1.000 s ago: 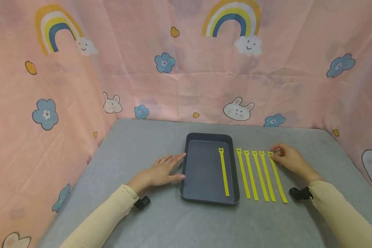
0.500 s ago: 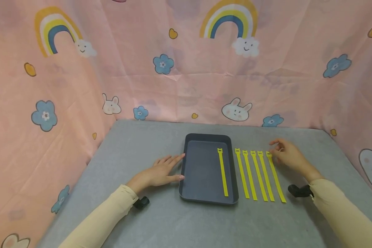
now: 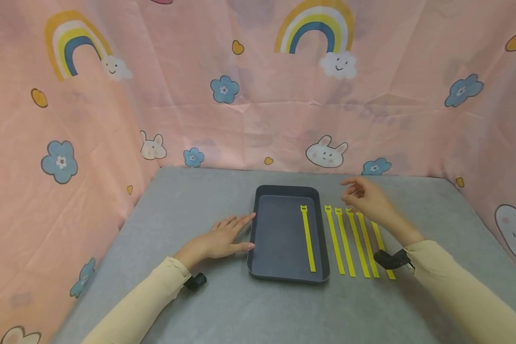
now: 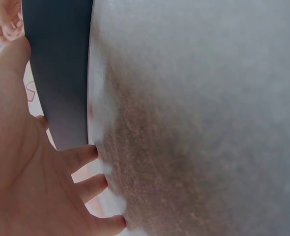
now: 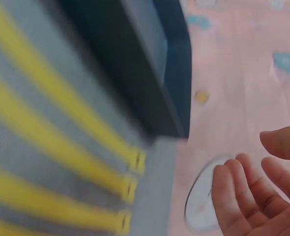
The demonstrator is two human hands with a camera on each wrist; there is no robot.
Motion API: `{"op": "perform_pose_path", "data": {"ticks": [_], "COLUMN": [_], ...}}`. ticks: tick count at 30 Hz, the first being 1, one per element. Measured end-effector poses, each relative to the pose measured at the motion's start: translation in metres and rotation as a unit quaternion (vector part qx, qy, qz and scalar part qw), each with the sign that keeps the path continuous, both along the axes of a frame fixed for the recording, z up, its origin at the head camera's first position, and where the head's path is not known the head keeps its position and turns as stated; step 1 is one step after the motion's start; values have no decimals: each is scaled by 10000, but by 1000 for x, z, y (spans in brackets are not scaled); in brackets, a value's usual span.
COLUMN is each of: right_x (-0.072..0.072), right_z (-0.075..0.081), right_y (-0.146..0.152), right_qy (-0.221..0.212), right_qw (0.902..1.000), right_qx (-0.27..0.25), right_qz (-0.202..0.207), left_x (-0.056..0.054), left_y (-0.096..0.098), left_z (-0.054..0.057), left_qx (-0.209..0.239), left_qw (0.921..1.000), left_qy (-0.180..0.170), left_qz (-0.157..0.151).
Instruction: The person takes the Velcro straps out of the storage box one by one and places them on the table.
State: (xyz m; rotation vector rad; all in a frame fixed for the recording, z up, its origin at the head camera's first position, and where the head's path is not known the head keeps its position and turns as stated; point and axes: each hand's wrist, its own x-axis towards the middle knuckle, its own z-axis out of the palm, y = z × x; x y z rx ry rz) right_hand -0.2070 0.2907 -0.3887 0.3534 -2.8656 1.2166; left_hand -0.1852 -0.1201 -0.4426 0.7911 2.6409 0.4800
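A dark grey rectangular tray (image 3: 279,239) lies on the table, with one yellow cable tie (image 3: 308,239) lengthwise along the right part of its floor. My left hand (image 3: 219,241) rests with spread fingers against the tray's left side; the left wrist view shows its fingers (image 4: 92,188) by the tray wall (image 4: 56,73). To the right of the tray several yellow cable ties (image 3: 334,241) lie side by side, slotted heads toward the back. Above their heads hovers my right hand (image 3: 371,198), fingers loosely bent and holding nothing. Its forearm and wrist camera partly hide the rightmost tie (image 3: 378,234).
Grey cloth covers the table (image 3: 198,191). A pink printed curtain (image 3: 258,114) hangs along the back and both sides. Black cameras are strapped to both wrists, the left wrist camera (image 3: 195,282) being close to the table surface.
My right hand has come off the head of the rightmost tie and moved up and left, over the other ties. My left hand has stayed at the tray's side.
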Motion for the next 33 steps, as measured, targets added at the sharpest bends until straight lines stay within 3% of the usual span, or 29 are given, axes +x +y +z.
{"op": "perform_pose_path", "data": {"ticks": [6,13,23,33], "right_x": [4,8,8,6], "right_z": [8,7,-13,-19], "right_y": [-37,-82,-112,-117], "right_qy": [-368,-941,-1637,-2103], "right_qw": [9965,9869,9783,9718], "right_qx": [-609,-1027,-1125,-1038], "right_qz": [438,816,589,231], "left_x": [1,0,-1,-2], "left_y": [0,-1,0,-1], "left_z": [1,1,-3,-3], "left_qx": [34,41,38,103], "left_qw": [10000,10000,10000,9999], "left_qy": [-66,-43,5,-30], "left_qz": [-9,2,2,-69]}}
